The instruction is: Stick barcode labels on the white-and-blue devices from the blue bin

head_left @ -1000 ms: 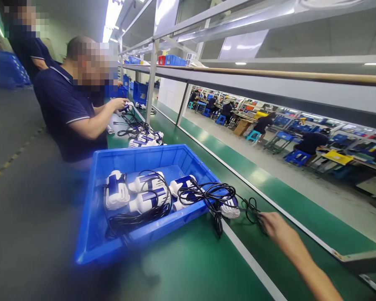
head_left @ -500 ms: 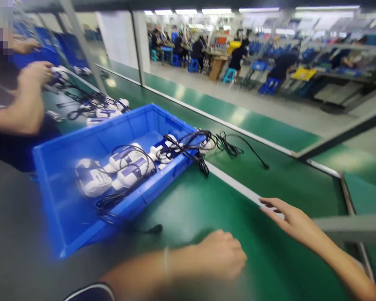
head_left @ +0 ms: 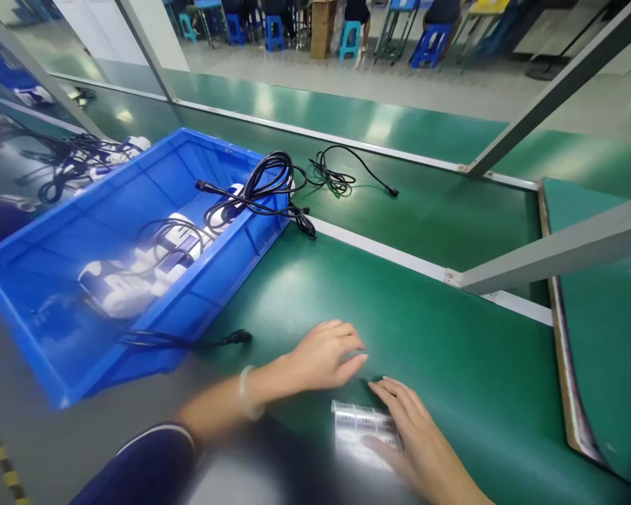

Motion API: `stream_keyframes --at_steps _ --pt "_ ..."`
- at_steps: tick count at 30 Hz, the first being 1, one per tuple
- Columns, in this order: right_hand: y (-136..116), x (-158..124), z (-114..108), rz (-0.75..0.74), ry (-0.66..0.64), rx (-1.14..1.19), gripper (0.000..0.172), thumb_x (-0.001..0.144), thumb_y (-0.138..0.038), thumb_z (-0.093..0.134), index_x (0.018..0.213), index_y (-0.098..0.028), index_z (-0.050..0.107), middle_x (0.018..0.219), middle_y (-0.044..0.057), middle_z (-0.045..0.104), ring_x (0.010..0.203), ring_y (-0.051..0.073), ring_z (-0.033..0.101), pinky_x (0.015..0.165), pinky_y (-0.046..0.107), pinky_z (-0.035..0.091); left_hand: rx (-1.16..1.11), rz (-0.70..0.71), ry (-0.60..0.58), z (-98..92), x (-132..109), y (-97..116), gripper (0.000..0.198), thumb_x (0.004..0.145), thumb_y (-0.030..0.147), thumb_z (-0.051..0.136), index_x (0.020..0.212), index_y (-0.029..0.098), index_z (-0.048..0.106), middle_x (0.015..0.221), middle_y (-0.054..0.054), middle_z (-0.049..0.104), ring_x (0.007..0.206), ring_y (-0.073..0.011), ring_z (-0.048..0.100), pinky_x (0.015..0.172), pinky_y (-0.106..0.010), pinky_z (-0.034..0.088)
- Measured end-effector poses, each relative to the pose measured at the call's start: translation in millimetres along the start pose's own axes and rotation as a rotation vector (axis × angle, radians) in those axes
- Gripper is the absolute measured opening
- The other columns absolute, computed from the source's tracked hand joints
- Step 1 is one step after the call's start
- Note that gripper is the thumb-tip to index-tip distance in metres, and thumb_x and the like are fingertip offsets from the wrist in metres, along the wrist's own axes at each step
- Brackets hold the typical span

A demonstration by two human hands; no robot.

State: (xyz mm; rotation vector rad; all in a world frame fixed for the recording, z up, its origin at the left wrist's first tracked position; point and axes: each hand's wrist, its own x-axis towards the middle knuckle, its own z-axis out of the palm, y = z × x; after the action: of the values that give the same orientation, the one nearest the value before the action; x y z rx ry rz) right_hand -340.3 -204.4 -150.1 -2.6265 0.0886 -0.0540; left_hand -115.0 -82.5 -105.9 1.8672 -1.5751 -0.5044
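Note:
My left hand (head_left: pixel 326 356), wearing a pale bracelet, hovers over the green tabletop (head_left: pixel 442 337) with its fingers bent and its thumb apart. Nothing shows in it. To its right, my right hand (head_left: pixel 421 438) reaches over a shiny sheet of printed labels (head_left: pixel 355 424), its fingers stretched out and the blurred thumb across the sheet. Whether it touches the sheet, I cannot tell. The sheet's upper left edge curls up. Left of both hands stands a blue crate (head_left: pixel 110 196) holding white-and-blue devices (head_left: pixel 120 287) with black cords; one plug (head_left: pixel 236 337) hangs over the crate's near side.
Looped black cable (head_left: pixel 273 182) drapes over the crate's right corner, and another cable (head_left: pixel 336 179) lies behind the white strip. A grey metal bar (head_left: pixel 557 249) juts in from the right, beside a raised green board (head_left: pixel 599 337). More corded devices (head_left: pixel 99 158) lie behind the crate.
My view has tilted down, bringing the label sheet into sight. The right hand has moved left and nearer to me, over the sheet. The left hand's fingers have opened somewhat.

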Motion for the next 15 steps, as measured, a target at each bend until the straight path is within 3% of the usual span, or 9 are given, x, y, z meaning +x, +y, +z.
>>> stream_keyframes --at_steps 4,7,9,12,15 --pt "-1 -4 9 -0.029 0.03 -0.013 0.052 0.098 -0.046 0.05 0.14 -0.02 0.035 0.132 0.014 0.045 0.125 0.033 0.039 0.095 0.051 0.047 -0.1 -0.249 -0.165 -6.9 -40 7 0.034 0.09 0.047 0.051 0.092 0.017 0.065 0.077 -0.002 0.067 0.072 -0.0156 0.061 0.066 -0.025 0.043" --pt "-3 -4 15 -0.024 0.034 0.024 0.052 0.099 -0.042 0.05 0.142 -0.02 0.033 0.138 0.013 0.04 0.128 0.032 0.036 0.098 0.05 0.044 -0.28 -0.414 -0.289 4.6 -66 11 0.04 0.085 0.05 0.058 0.11 0.019 0.061 0.073 0.0 0.069 0.061 -0.0133 0.06 0.058 -0.021 0.04" --pt "-5 -3 19 -0.033 0.065 0.055 0.051 0.099 -0.039 0.051 0.142 -0.019 0.033 0.139 0.013 0.039 0.128 0.031 0.036 0.099 0.049 0.042 -0.398 -0.466 -0.234 20.3 -76 13 0.041 0.084 0.044 0.061 0.118 0.02 0.058 0.076 0.0 0.07 0.063 -0.0125 0.061 0.059 -0.02 0.041" --pt "-7 2 24 -0.055 0.153 0.059 0.049 0.098 -0.038 0.052 0.14 -0.02 0.035 0.136 0.013 0.043 0.124 0.031 0.041 0.098 0.047 0.041 -0.536 -0.511 -0.041 42.4 -77 16 0.029 0.086 0.035 0.059 0.112 0.021 0.063 0.077 0.0 0.069 0.067 -0.0111 0.061 0.062 -0.018 0.043" --pt "-3 11 15 -0.002 0.232 0.103 0.047 0.098 -0.041 0.052 0.139 -0.023 0.038 0.135 0.011 0.046 0.121 0.031 0.044 0.097 0.047 0.041 -0.567 -0.42 0.118 47.6 -66 15 0.024 0.089 0.031 0.057 0.106 0.019 0.068 0.083 -0.003 0.07 0.072 -0.0119 0.061 0.067 -0.02 0.046"
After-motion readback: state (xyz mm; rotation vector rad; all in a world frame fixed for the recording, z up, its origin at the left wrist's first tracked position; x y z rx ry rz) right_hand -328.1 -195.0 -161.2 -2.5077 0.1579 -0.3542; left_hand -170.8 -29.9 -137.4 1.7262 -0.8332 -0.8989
